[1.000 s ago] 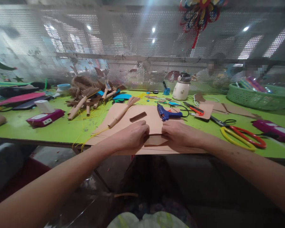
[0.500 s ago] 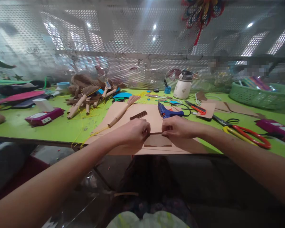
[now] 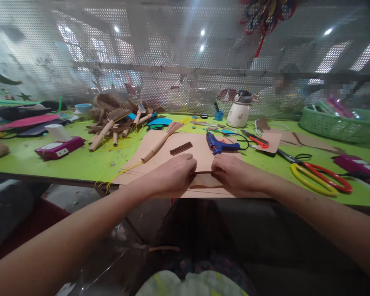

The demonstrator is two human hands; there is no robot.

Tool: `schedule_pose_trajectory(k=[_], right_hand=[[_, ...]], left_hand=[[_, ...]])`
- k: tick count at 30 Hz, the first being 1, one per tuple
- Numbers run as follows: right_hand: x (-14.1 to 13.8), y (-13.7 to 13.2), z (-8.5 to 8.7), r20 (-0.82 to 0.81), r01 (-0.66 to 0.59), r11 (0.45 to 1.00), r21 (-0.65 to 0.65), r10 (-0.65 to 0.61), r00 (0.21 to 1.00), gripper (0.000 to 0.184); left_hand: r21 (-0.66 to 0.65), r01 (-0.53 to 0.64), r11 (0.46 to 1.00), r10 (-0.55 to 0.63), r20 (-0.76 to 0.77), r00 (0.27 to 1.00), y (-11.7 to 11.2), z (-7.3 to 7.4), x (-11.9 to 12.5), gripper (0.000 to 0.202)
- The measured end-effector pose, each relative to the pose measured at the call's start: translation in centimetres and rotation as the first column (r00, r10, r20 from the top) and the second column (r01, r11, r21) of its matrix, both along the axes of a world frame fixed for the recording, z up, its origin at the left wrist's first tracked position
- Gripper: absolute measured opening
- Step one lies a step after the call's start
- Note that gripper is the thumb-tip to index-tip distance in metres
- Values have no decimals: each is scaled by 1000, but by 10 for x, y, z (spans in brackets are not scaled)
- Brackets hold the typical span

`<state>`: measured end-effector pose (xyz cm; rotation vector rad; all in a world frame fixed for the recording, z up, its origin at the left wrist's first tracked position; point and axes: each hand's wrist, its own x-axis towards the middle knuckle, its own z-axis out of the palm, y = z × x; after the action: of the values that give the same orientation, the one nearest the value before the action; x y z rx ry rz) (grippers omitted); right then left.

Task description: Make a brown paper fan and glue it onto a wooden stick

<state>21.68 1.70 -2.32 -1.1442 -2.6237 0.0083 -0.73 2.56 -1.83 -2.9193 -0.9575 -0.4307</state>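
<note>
A small piece of brown paper (image 3: 206, 180) lies near the front edge of the work surface, with a narrow dark strip along its far side. My left hand (image 3: 179, 173) is closed at the strip's left end, fingertips pressed together on it. At the other end my right hand (image 3: 232, 170) pinches in the same way, fingers curled. Whether the strip is a fold of the paper or a separate piece, I cannot tell. Just beyond the left hand rests a pleated brown paper piece (image 3: 181, 148). A blue glue gun (image 3: 221, 144) lies beyond the right hand.
Under my hands is a large brown sheet (image 3: 160, 154) on the green table (image 3: 77, 166). Large scissors (image 3: 316, 176) and an orange cutter (image 3: 259, 140) lie right. A rolled paper tassel (image 3: 157, 148), a white bottle (image 3: 239, 113) and a green basket (image 3: 333, 125) stand or lie farther back.
Both hands have turned slightly inward and down over the small paper, covering more of it. The strip between them now bows a little. The view has shifted slightly.
</note>
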Motion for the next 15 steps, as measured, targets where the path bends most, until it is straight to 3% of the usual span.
schedule_pose_trajectory(k=[5, 10, 13, 15], right_hand=[[1, -3, -4, 65, -62, 995, 81, 56, 996, 6], [-4, -12, 0, 172, -116, 975, 192, 83, 982, 11], [-7, -16, 2, 264, -159, 957, 244, 92, 960, 18], [-7, -17, 2, 290, -166, 946, 277, 83, 953, 20]], left_hand=[[117, 72, 990, -62, -85, 994, -3, -1, 1, 9], [210, 241, 947, -195, -220, 956, -8, 7, 7, 15], [198, 291, 936, -244, -229, 942, -9, 10, 6, 16], [160, 262, 952, -232, -185, 955, -6, 12, 5, 14]])
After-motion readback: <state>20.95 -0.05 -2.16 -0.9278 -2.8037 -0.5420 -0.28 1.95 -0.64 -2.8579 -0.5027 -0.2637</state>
